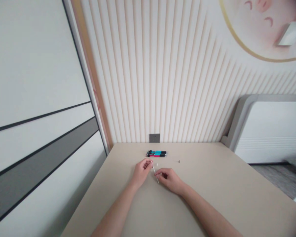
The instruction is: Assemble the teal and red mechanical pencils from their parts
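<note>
A thin white rod (157,178), slim like a pen refill, slants between my hands over the table. Its upper end meets the fingertips of my left hand (141,169), which are pinched together; whether a small part is also in them is too small to tell. Lower down, my right hand (170,180) grips the rod between thumb and fingers. Just beyond my hands lies a row of several pens (157,153) with black, blue and red barrels. A tiny whitish piece (157,164) rests near the rod, and a small grey piece (179,161) sits farther right.
The beige table (224,184) reaches back to a ribbed wall (153,72) with a dark socket (154,138). A pale cabinet (39,82) stands along the left side. At the right is a grey and white headboard (271,128).
</note>
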Demonstrator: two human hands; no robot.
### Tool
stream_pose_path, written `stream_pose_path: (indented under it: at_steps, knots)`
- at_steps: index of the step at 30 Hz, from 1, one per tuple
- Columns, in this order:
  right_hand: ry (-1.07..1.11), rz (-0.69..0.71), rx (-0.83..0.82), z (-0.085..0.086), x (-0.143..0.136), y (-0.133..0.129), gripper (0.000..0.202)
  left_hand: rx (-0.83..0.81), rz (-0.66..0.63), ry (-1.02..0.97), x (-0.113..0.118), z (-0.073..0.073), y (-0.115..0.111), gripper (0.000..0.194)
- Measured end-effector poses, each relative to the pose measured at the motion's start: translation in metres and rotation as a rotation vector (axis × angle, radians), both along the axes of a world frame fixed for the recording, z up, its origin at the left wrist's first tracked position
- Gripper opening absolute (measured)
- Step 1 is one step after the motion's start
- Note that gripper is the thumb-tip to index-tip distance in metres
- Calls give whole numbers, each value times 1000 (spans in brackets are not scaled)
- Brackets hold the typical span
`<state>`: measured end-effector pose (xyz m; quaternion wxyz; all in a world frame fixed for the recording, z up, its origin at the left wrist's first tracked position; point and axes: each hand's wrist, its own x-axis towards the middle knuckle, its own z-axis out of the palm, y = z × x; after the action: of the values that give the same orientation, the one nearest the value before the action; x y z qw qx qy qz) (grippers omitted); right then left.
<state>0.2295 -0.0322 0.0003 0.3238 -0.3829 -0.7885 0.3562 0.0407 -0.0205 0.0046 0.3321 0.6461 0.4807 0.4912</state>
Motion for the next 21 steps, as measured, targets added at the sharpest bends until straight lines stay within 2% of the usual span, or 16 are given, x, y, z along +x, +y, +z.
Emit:
stream_pose_path:
  at_steps: [3,5,10,15,21]
  knots:
    - [11,35,-24,2,0,-2,23,9,-9,-8,4,-1,0,31]
    - [15,9,-20,4,1,0,23,26,11,10,4,0,-1,33]
    - [-32,-212,48,2,14,13,24,95,96,200,0,2,-2,31]
    - [-124,-274,111,-6,27,24,24,206,-7,483,1,1,-5,24]
    - [-180,-277,180,-10,26,27,25,257,-109,615,5,4,-9,23]
